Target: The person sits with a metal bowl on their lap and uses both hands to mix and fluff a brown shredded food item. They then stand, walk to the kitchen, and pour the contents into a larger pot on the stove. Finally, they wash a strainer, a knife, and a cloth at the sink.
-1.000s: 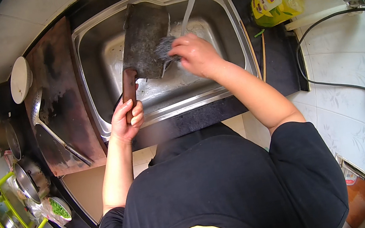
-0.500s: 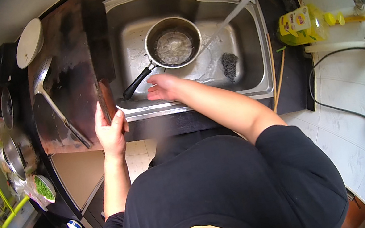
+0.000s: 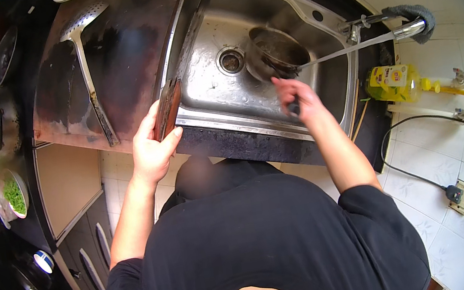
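Note:
My left hand (image 3: 153, 145) is closed round the brown wooden handle of a knife (image 3: 194, 29). Its dark blade, seen nearly edge-on, points away over the left rim of the sink (image 3: 209, 97). Inside the sink, a metal saucepan (image 3: 276, 47) is tilted and smeared by motion. My right hand (image 3: 301, 99) is at the saucepan's near side, its fingers closed round the black handle, mostly hidden by the hand. A stream of water from the faucet (image 3: 408, 28) runs to the pan's right rim.
Left of the sink a slotted metal spatula (image 3: 85, 71) lies on a stained brown board (image 3: 128, 46). A yellow detergent bottle (image 3: 395, 82) stands at the right, near a plugged-in black cable (image 3: 415, 172). A bowl of chopped greens (image 3: 14, 194) is at far left.
My right hand has closed on the saucepan's handle and the pan has moved right and tilted, baring the drain. The view has turned. The knife stays in my left hand.

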`<action>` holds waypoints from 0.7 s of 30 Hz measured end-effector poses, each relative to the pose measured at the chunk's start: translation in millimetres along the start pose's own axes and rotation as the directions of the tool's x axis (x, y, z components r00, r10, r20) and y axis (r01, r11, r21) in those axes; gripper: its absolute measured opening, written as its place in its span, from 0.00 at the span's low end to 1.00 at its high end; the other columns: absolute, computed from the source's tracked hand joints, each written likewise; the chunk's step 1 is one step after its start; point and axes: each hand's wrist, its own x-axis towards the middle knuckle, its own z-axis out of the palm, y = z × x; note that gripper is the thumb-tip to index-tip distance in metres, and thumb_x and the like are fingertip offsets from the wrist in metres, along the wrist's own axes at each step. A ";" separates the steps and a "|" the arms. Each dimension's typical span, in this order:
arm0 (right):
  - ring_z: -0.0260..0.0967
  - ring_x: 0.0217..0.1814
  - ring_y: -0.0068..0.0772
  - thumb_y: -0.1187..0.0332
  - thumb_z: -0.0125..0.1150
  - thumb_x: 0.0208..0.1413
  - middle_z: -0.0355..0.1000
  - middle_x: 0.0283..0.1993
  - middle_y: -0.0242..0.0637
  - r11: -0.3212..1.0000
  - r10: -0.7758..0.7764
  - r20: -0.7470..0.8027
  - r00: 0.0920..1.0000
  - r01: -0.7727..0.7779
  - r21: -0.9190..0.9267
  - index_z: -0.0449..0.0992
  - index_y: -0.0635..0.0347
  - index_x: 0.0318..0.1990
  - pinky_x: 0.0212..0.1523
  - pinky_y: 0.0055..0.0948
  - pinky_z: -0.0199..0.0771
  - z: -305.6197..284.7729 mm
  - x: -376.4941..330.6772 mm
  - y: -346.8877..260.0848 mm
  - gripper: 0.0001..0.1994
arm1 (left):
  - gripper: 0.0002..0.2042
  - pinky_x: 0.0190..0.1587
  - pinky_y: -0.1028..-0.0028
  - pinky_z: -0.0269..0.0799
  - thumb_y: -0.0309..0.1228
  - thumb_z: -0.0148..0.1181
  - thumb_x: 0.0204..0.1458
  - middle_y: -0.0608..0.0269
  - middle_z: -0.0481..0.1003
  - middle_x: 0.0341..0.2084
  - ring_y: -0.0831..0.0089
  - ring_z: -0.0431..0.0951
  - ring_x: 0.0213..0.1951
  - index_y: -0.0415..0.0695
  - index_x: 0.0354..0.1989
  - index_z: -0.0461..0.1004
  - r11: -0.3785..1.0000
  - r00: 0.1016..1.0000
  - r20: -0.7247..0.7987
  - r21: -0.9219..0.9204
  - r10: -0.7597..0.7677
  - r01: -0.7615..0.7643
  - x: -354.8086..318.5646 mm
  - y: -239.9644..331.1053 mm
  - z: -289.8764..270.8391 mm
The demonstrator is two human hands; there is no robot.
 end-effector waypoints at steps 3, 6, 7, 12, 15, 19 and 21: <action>0.51 0.12 0.16 0.72 0.44 0.58 0.55 0.17 0.24 0.955 0.132 -0.011 0.991 -0.124 0.268 0.65 0.67 0.39 0.13 0.18 0.51 -13.0 -58.4 -11.7 0.07 | 0.29 0.22 0.88 0.59 0.19 0.57 0.47 0.65 0.70 0.43 0.89 0.63 0.24 0.38 0.59 0.57 1.000 0.999 0.051 -0.018 -0.014 0.015 6.1 5.5 -3.5; 0.50 0.13 0.17 0.72 0.46 0.57 0.55 0.16 0.24 0.992 0.054 -0.050 0.997 -0.048 0.119 0.65 0.63 0.34 0.14 0.20 0.53 -22.6 -85.5 -9.7 0.04 | 0.28 0.21 0.88 0.58 0.20 0.57 0.47 0.66 0.70 0.41 0.90 0.62 0.23 0.39 0.59 0.57 1.000 0.996 0.088 0.011 -0.006 0.005 10.2 7.2 -4.2; 0.51 0.13 0.17 0.72 0.47 0.57 0.55 0.16 0.24 0.999 0.027 -0.067 0.997 -0.025 0.028 0.64 0.61 0.33 0.14 0.20 0.53 -26.0 -85.8 -6.3 0.04 | 0.28 0.20 0.87 0.57 0.20 0.57 0.47 0.68 0.70 0.38 0.89 0.61 0.21 0.39 0.59 0.57 1.000 0.996 0.086 -0.009 0.001 -0.001 12.2 6.6 -1.0; 0.49 0.12 0.17 0.71 0.46 0.57 0.54 0.15 0.24 0.999 -0.001 -0.053 0.999 0.003 0.047 0.66 0.62 0.34 0.12 0.20 0.52 -14.0 -105.6 14.4 0.05 | 0.28 0.19 0.87 0.57 0.20 0.57 0.47 0.67 0.71 0.38 0.89 0.62 0.21 0.37 0.59 0.57 1.000 0.993 0.115 -0.011 -0.014 0.015 20.6 -1.8 4.6; 0.49 0.11 0.17 0.71 0.44 0.57 0.55 0.16 0.25 0.951 0.034 0.043 0.998 -0.046 0.306 0.65 0.66 0.38 0.11 0.21 0.52 -20.8 -129.0 13.0 0.08 | 0.27 0.21 0.87 0.58 0.20 0.57 0.47 0.67 0.70 0.39 0.89 0.64 0.23 0.37 0.59 0.57 1.000 0.993 0.116 -0.007 -0.004 0.005 23.4 -4.0 3.7; 0.51 0.11 0.19 0.72 0.45 0.53 0.56 0.16 0.26 0.957 0.017 -0.042 0.999 -0.004 0.291 0.64 0.68 0.37 0.12 0.21 0.52 -9.8 -129.9 8.3 0.08 | 0.27 0.29 0.87 0.62 0.20 0.57 0.48 0.65 0.70 0.42 0.87 0.67 0.31 0.36 0.58 0.57 1.000 0.996 0.092 0.001 -0.019 0.019 26.6 -3.8 3.2; 0.52 0.12 0.19 0.73 0.46 0.50 0.56 0.16 0.27 0.979 0.036 -0.105 0.994 -0.014 0.205 0.63 0.67 0.36 0.12 0.21 0.52 4.9 -116.7 1.1 0.07 | 0.27 0.39 0.84 0.63 0.21 0.57 0.48 0.63 0.69 0.45 0.84 0.68 0.39 0.34 0.58 0.57 0.998 0.996 0.071 0.008 -0.055 0.055 26.0 -2.0 3.3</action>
